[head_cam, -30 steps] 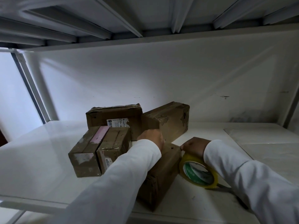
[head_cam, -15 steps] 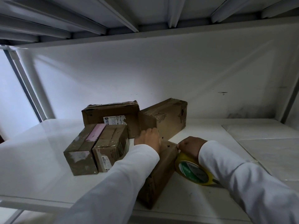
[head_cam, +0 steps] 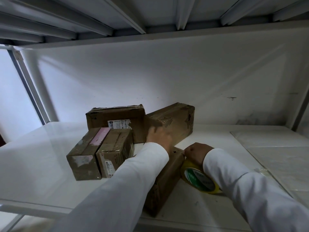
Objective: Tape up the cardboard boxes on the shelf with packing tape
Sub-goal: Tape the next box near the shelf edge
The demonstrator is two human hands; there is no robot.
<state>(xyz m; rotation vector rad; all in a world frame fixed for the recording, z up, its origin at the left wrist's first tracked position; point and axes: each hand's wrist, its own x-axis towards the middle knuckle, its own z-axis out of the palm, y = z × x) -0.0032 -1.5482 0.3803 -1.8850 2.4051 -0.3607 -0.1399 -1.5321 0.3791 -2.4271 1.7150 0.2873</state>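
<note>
A long cardboard box lies on the white shelf, running from the front edge toward the back. My left hand lies blurred over the box's far end, fingers stretched forward. My right hand grips a yellow tape roll with a green and white core, held against the box's right side near its far top edge. Both arms wear white sleeves.
Four more cardboard boxes crowd the back left: two side by side, one with a label behind them, and a long one angled to the right. A shelf board hangs close overhead. A pale sheet lies at right.
My left hand has slid farther along the top of the box toward the back. My right hand and the tape roll stay against the box's right side.
</note>
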